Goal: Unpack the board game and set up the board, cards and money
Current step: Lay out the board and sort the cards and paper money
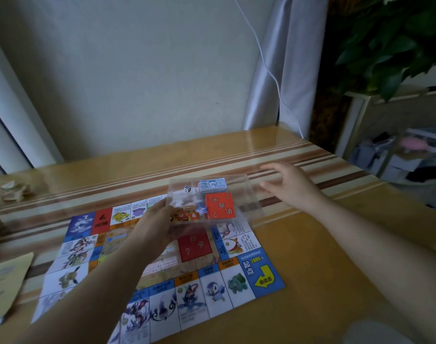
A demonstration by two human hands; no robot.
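The clear plastic box (pixel 248 207) sat at the centre of the frame, open side up, its long axis running left to right over the upper right corner of the game board (pixel 212 289). I could not tell whether it rested there or was lifted.

The left hand (pixel 157 219) gripped its left end, fingers curled round the edge. The right hand (pixel 291 184), blurred, hung just beside the right end with its fingers spread, holding nothing.

Inside lay a blue money stack (pixel 213 186), a die (pixel 187 188), an orange card deck (pixel 219 206) and star tokens (pixel 189 214).

The board lay flat on the wooden table (pixel 323 269), slightly skewed, its blue start corner at lower right.

Crumpled paper (pixel 12 189) sat at the far left and a yellow sheet (pixel 6 281) at the left edge.
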